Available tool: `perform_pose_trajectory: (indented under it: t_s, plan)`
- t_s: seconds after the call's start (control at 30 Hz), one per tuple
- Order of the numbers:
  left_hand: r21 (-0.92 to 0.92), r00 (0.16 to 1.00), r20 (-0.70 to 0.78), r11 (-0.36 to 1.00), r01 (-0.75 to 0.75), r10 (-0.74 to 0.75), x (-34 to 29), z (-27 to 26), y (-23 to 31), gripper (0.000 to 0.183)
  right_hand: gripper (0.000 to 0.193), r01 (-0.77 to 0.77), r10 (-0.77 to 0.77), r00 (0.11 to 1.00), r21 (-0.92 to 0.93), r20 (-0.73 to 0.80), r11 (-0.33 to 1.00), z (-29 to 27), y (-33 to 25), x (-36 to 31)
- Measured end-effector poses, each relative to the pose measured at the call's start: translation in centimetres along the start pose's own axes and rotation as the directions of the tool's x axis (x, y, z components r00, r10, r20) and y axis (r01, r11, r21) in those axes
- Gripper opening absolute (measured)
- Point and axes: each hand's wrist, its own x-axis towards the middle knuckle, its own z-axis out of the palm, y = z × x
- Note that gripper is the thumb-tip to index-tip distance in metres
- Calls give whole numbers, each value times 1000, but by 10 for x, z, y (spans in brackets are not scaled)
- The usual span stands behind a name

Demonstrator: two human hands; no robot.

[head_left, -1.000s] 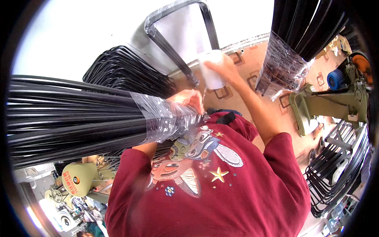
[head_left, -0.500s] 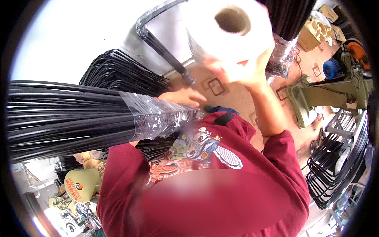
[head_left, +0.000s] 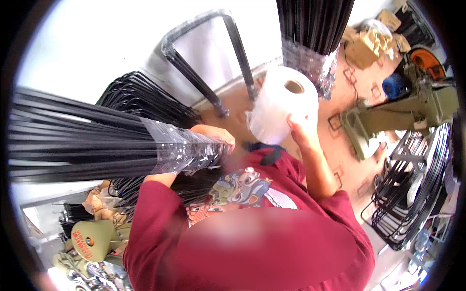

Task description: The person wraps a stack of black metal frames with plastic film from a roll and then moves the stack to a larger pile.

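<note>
A thick bundle of long black rods (head_left: 82, 145) comes in from the left, its near end wrapped in shiny clear film (head_left: 187, 153). My left forearm passes beneath it, and my left hand (head_left: 213, 133) shows on the far side, fingers closed round the wrapped end. My right hand (head_left: 302, 128) grips a large roll of clear stretch film (head_left: 274, 109) by its side, near the end face with the open cardboard core. The roll is tilted, held in the air to the right of the bundle. Some of the left fingers are hidden.
Another film-wrapped black bundle (head_left: 315, 29) stands beyond the roll. A black U-shaped frame (head_left: 194, 68) leans on the white wall beside more bent black rods (head_left: 141, 99). To the right are a green sewing machine (head_left: 383, 119), black frames (head_left: 412, 189) and a cardboard box (head_left: 364, 51).
The roll has come down and nearer, away from the top of the view, still in my right hand. My left fingers, stretched out before, now curl round the bundle's wrapped end.
</note>
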Motion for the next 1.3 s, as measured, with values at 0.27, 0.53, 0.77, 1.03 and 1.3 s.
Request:
perform_pose_trajectory:
  t_s: [0.27,0.53,0.77,1.03,1.3]
  plan:
    - [456,-334,-876,826,-333,349,-68,113,182,34,89,333,-354,928,169,114,927,-49,-52,7]
    - [850,-489,-36,284,444,871,-20,210,386,24,94,571,-590,789,149,171,807,-3,-259,125]
    - [447,-652,283,505,738,703,-86,196,514,81,62,652,-658,731,102,178,751,30,-368,194]
    - [577,-826,-103,710,404,553,-111,161,478,64,55,435,-595,604,406,530,803,4,-353,270]
    - [647,-736,-132,620,443,664,-108,169,474,58,63,487,-669,606,464,431,740,9,-342,281]
